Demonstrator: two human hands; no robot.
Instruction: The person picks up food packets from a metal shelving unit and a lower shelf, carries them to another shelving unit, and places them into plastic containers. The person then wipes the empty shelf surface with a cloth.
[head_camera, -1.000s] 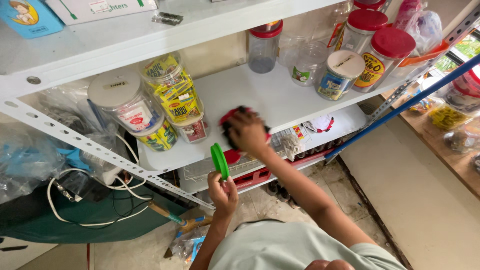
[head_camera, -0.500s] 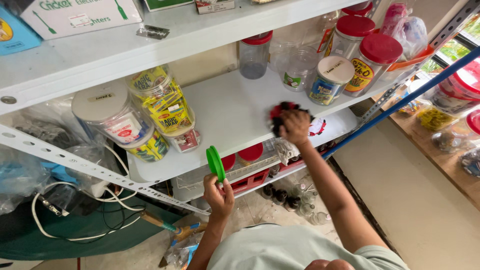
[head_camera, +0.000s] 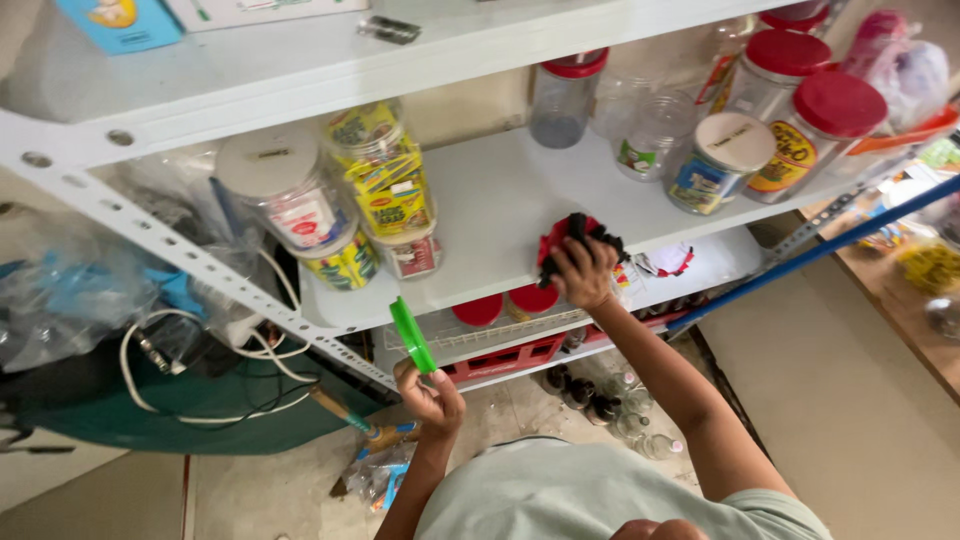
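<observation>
While the right hand (head_camera: 585, 272) presses a red-black cloth (head_camera: 572, 240) on the shelf (head_camera: 490, 200), the left hand's (head_camera: 430, 395) grip clamps a green lid (head_camera: 411, 335).

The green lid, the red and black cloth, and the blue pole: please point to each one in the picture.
green lid (head_camera: 411, 335), head view, middle of its flat face.
red and black cloth (head_camera: 572, 238), head view, bunched top above the fingers.
blue pole (head_camera: 830, 248), head view, middle of the shaft.

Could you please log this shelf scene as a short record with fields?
Left hand: holds a green lid below the shelf edge
Right hand: presses a red and black cloth on the white shelf
Left of cloth: stacked jars with yellow packets
Back right: red-lidded jars
Below: red crate, bottles on the floor
</observation>
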